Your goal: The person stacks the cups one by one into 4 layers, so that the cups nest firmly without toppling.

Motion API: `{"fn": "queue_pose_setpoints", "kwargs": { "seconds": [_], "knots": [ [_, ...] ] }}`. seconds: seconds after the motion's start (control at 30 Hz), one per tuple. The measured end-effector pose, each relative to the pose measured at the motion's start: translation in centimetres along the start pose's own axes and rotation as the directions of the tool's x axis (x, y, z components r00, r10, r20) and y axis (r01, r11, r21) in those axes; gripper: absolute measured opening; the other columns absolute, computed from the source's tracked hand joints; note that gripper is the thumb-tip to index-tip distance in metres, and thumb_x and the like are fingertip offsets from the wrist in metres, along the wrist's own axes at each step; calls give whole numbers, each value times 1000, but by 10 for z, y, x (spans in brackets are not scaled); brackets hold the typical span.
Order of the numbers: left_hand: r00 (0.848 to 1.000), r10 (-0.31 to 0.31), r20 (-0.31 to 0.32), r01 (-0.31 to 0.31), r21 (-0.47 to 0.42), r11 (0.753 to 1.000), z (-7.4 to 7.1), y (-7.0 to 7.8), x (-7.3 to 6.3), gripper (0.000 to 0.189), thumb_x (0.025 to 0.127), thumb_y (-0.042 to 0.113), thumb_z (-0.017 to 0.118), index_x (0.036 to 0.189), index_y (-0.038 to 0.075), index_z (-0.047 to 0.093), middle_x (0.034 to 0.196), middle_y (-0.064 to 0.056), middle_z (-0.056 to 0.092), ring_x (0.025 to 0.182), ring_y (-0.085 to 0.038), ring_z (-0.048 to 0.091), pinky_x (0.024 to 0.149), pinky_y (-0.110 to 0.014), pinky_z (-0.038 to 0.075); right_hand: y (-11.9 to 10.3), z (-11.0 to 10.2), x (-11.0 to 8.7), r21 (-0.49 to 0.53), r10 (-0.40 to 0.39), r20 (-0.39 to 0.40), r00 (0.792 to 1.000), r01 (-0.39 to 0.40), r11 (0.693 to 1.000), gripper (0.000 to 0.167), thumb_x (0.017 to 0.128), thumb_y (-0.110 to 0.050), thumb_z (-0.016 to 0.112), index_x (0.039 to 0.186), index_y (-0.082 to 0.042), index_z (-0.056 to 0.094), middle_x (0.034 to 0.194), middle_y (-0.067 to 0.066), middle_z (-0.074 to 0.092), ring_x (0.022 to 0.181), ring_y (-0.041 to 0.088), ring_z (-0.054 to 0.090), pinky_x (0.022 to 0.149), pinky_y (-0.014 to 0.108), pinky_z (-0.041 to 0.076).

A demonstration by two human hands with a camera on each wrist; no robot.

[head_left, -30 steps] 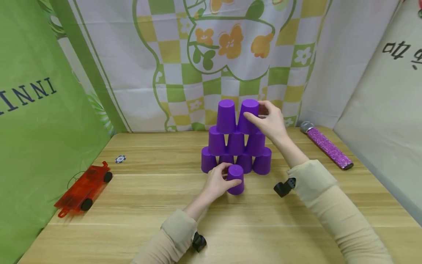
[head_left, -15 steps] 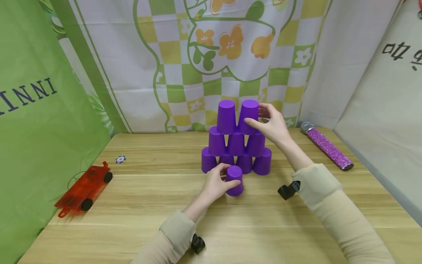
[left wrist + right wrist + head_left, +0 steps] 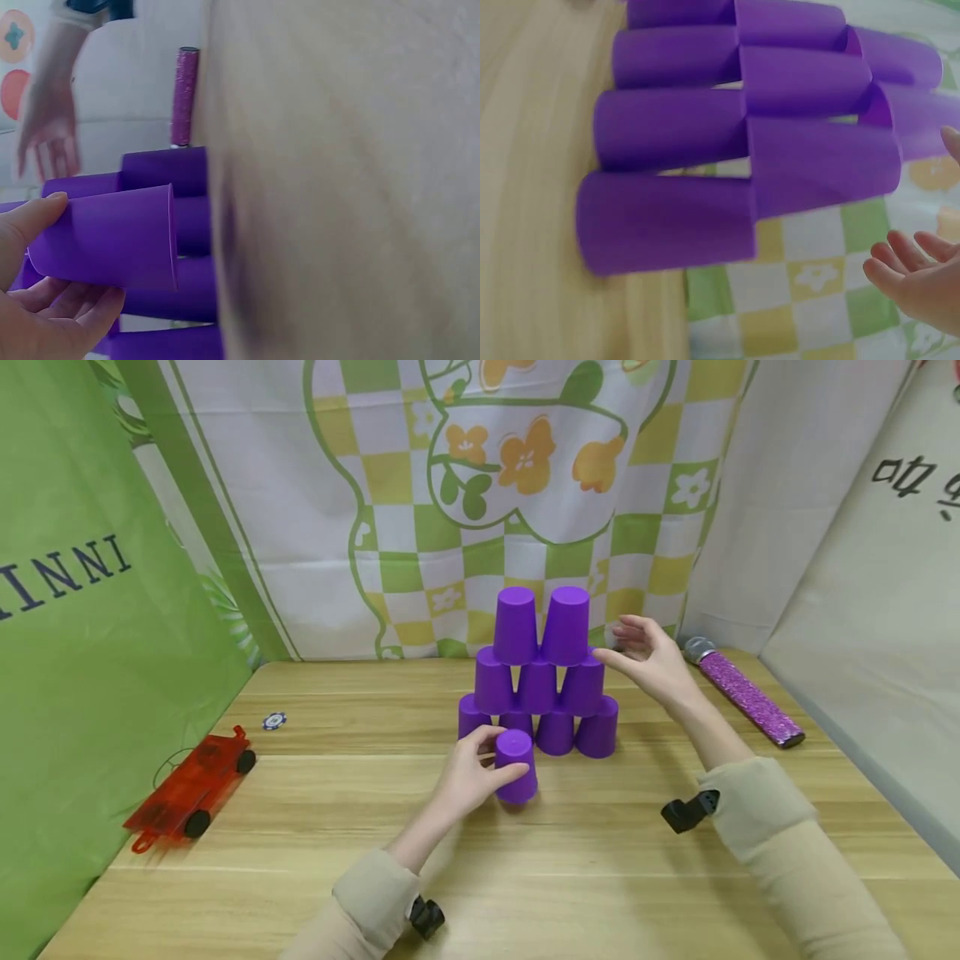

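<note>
My left hand [image 3: 467,781] grips an upside-down purple plastic cup [image 3: 516,768] between thumb and fingers, in front of the stack. In the left wrist view, the cup [image 3: 112,236] overlaps the stacked cups behind it. The stack is a pyramid of matching upside-down cups [image 3: 536,687] in three rows. Side by side on top stand two cups, the left one [image 3: 515,627] and the right one [image 3: 567,628]. To the right of the top row is my right hand [image 3: 656,667], fingers loosely spread. The right wrist view shows this hand [image 3: 926,281] apart from the cups and holding nothing.
A pink glittery microphone [image 3: 746,697] lies at the right back of the wooden table [image 3: 337,827]. On the left are a red transparent toy car [image 3: 197,789] and a poker chip [image 3: 274,721]. A patterned curtain [image 3: 420,585] hangs right behind the table.
My right hand has let go of the right top cup and moved away to the right. My left hand has shifted slightly left with its cup. The stack stands as before.
</note>
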State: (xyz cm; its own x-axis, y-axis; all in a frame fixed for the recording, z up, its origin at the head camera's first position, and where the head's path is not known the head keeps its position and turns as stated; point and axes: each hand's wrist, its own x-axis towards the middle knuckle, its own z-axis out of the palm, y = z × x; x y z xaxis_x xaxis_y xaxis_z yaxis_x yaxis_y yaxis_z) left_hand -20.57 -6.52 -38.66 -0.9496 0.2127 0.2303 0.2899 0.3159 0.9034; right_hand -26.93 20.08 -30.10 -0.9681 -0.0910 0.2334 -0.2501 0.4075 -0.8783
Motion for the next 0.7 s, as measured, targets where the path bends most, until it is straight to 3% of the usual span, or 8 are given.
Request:
{"fn": "queue_pose_setpoints", "kwargs": {
  "seconds": [0.33,0.7],
  "knots": [
    [997,67,-34,-68,-21,997,-33,36,-2,44,74,13,80,113,5,61,107,-12,67,97,-25,66,87,-34,56,47,-9,-15,49,64,176,982,-74,996,75,92,-22,61,148,1,16,149,25,29,136,41,31,113,54,30],
    [991,127,-36,-127,-10,992,-64,88,11,46,76,13,78,117,6,60,109,-14,66,100,-24,64,89,-33,56,77,10,-26,1,89,229,969,-91,996,71,88,-19,65,142,7,28,142,31,38,130,43,40,110,52,35]
  ]
}}
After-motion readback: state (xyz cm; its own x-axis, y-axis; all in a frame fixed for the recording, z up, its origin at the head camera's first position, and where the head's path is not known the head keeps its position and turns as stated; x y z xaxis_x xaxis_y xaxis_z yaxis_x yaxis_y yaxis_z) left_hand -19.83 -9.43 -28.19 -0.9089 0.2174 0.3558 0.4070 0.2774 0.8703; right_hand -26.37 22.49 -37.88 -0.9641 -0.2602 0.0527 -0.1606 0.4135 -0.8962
